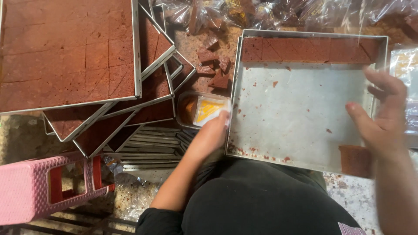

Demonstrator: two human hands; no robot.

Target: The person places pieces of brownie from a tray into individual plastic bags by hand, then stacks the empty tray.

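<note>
A square metal baking tray (238,93) rests on my lap, lined with white paper. A row of brown cake pieces (305,49) runs along its far side and one brown cake piece (355,160) sits at its near right corner. My left hand (211,135) grips the tray's left rim, beside a small plastic tub (198,109) with a yellow and white wrapper. My right hand (383,115) hovers over the tray's right edge with fingers apart and nothing in it.
Stacked metal trays of brown cake (65,52) fill the left. Empty trays (148,146) lie below them. A pink plastic stool (39,185) stands at the lower left. Loose cake scraps (213,65) and clear plastic bags (278,13) lie at the top.
</note>
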